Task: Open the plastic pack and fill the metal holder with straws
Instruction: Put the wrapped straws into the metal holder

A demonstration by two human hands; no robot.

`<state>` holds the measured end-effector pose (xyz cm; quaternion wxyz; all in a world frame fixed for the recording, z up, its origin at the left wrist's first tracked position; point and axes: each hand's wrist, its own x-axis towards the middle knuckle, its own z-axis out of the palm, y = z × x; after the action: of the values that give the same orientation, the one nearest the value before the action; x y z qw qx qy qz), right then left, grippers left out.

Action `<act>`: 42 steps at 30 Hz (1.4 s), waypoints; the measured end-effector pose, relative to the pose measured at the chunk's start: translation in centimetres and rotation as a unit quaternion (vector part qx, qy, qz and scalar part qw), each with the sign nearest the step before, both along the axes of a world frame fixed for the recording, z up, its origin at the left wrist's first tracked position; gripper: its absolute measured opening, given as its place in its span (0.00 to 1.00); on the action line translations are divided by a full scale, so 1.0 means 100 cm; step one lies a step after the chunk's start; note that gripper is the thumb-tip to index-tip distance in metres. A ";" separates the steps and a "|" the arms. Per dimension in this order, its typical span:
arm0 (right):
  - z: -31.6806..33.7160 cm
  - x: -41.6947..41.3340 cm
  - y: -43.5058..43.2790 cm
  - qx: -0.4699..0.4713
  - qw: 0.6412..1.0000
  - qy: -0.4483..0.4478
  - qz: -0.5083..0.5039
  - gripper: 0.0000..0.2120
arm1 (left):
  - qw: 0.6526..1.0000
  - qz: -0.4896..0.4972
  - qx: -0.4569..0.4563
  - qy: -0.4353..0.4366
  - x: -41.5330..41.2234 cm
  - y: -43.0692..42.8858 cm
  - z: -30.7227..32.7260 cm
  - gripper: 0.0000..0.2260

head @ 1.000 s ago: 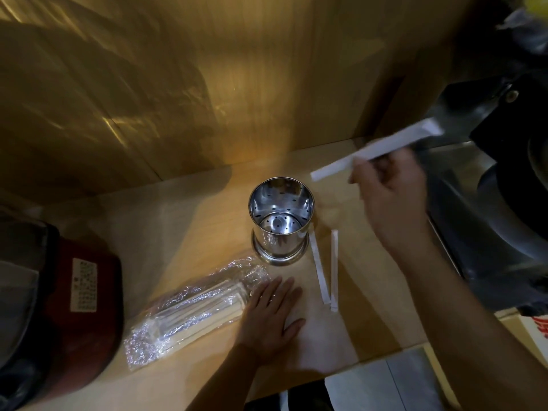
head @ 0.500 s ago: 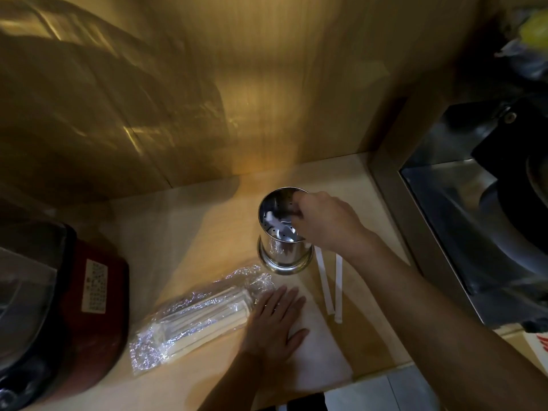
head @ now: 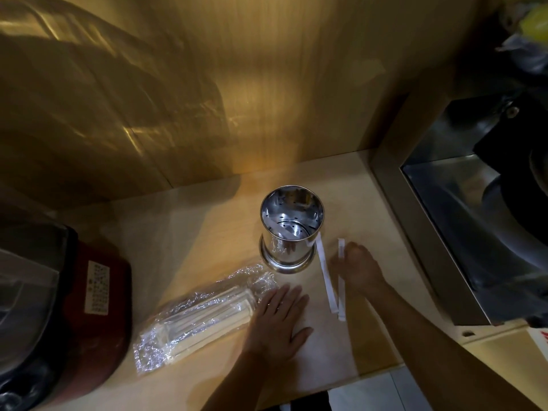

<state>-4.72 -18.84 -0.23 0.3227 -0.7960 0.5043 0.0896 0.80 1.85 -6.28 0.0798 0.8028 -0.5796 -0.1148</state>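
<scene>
Resting flat and open, the left hand (head: 277, 323) was seen; the right hand's (head: 360, 266) grip on a wrapped straw (head: 341, 280) couldn't be told; label (head: 97, 287) print was unreadable.

Holder (head: 292, 229): shiny metal cylinder w/ flared base, perforated inside, upright at frame center, one white wrapped straw (head: 285, 232) lying slanted at its bottom. Pack (head: 204, 314): clear crinkly plastic, lower left of center, lying flat & diagonal, end nearest the holder open, white straws bundled inside. Two loose straws (head: 326, 277) flat on the counter just right of holder, roughly parallel, running toward lower frame, lower ends nearly touching.
</scene>
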 end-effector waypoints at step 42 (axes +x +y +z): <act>0.120 0.073 0.024 0.013 0.979 -0.113 0.169 0.06 | 0.999 -0.003 0.034 0.018 0.002 -0.001 0.003 0.25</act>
<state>2.58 -16.48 11.75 0.3685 -0.8701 0.3219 0.0589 0.99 1.70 -5.99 0.0628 0.8010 -0.5762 -0.1496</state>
